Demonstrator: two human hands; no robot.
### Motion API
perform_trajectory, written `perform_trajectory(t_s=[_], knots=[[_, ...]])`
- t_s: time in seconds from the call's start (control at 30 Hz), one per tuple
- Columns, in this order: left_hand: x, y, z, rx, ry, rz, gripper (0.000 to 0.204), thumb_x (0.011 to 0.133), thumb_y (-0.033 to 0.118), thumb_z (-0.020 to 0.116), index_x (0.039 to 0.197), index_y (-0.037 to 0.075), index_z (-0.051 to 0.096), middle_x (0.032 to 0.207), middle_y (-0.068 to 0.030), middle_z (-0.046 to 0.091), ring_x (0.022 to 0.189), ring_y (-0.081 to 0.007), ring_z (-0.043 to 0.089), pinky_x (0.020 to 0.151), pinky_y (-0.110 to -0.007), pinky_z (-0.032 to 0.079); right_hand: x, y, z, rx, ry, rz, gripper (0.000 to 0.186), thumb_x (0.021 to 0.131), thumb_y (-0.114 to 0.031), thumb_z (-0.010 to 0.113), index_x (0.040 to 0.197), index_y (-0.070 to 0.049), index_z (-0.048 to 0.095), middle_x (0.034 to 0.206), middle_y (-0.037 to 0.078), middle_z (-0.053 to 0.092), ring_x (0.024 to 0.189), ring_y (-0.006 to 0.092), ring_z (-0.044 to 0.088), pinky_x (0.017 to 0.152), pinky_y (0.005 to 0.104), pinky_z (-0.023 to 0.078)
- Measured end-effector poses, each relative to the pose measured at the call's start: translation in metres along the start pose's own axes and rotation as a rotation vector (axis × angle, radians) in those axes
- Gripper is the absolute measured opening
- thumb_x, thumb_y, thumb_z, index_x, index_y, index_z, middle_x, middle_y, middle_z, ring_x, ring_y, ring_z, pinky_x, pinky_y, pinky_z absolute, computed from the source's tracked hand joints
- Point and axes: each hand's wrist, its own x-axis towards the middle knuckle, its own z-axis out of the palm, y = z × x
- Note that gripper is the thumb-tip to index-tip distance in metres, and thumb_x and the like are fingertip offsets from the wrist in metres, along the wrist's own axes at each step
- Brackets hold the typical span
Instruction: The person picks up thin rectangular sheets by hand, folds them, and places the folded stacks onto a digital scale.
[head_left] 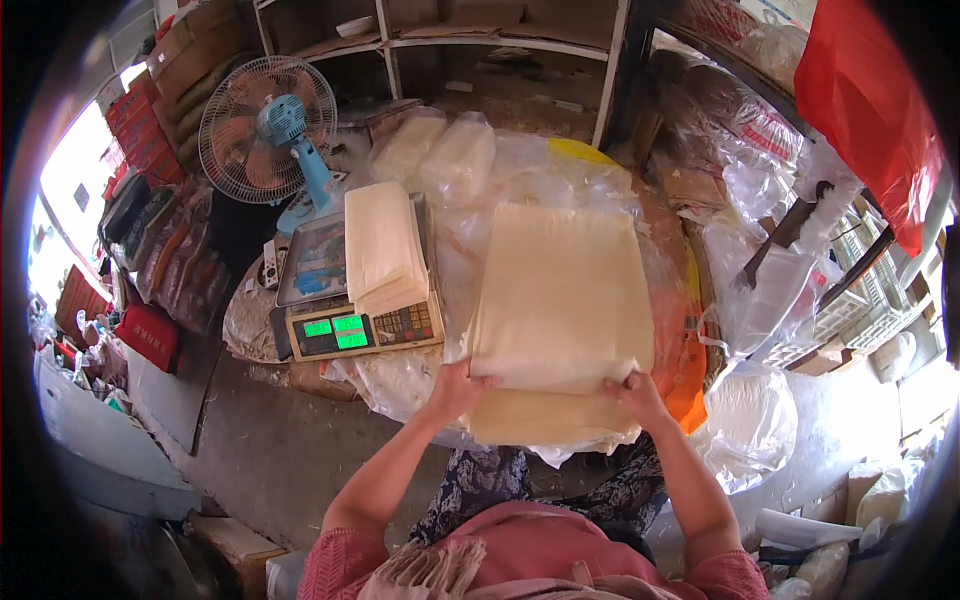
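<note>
From here I see the left hand (460,388) gripping the left edge of the pale sheets (560,290), thumb inward, the right hand (638,396) pinching their right edge; both bare forearms (388,465) slant toward them, elbows wide.

The large sheets (560,290) were a pale, creamy yellow, and the folded bundle (382,240) matched them in cream. The weighing scale (375,345) had a beige front with glowing green displays. The fan (284,118) was light blue with dull orange blades. Plastic sheeting (682,385) showed bright orange, and a hanging bag (868,110) was vivid red. The person's top (545,540) was dusty pink; the trousers (460,495) were dark navy with a whitish floral pattern.
</note>
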Motion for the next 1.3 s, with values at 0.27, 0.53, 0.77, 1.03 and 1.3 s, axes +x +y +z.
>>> perform_trajectory(t_s=[0.27,0.53,0.77,1.03,1.3], knots=[[0.027,-0.009,0.053,0.869,0.322,0.435,0.069,0.075,0.040,0.071,0.129,0.006,0.047,0.135,-0.0178,0.042,0.124,-0.0367,0.041,0.102,-0.051,0.034,0.028,-0.020,0.013,-0.652,0.275,-0.048,0.062,0.077,-0.027,0.069,0.131,-0.008,0.046,0.117,0.018,0.058,0.105,0.0350,0.057,0.088,0.0379,0.047],[0.039,-0.015,0.001,0.868,0.076,0.316,0.050,0.077,0.035,0.069,0.115,0.005,0.054,0.115,-0.0122,0.060,0.108,-0.0263,0.056,0.092,-0.042,0.043,0.011,-0.044,-0.001,-1.178,-0.194,-0.464,0.086,0.069,-0.036,0.075,0.141,-0.014,0.035,0.149,0.016,0.026,0.140,0.0324,0.021,0.111,0.0526,0.022],[0.077,-0.029,0.025,0.198,0.728,0.176,0.051,0.078,0.038,0.067,0.117,0.007,0.055,0.120,-0.0166,0.055,0.106,-0.0288,0.055,0.086,-0.040,0.046,0.047,-0.023,-0.013,-0.555,0.132,-0.257,0.040,0.083,-0.029,0.067,0.112,-0.002,0.061,0.088,0.015,0.067,0.080,0.0277,0.065,0.074,0.0366,0.050],[0.123,-0.033,0.065,0.902,0.480,0.180,0.052,0.090,0.038,0.047,0.135,0.012,0.045,0.148,-0.0059,0.033,0.139,-0.0224,0.025,0.106,-0.058,0.020,0.064,-0.052,0.017,-1.097,0.397,-0.385,0.066,0.088,-0.036,0.057,0.144,-0.014,0.029,0.138,0.018,0.043,0.123,0.0373,0.044,0.103,0.0458,0.035],[0.084,-0.003,0.080,0.367,0.816,0.055,0.076,0.084,0.027,0.061,0.146,0.005,0.021,0.148,-0.0180,0.026,0.140,-0.0308,0.019,0.113,-0.049,0.014,0.051,-0.046,0.048,-1.334,0.221,-0.218,0.048,0.095,-0.036,0.042,0.137,-0.013,0.041,0.142,0.012,0.038,0.130,0.0350,0.034,0.107,0.0581,0.020]])
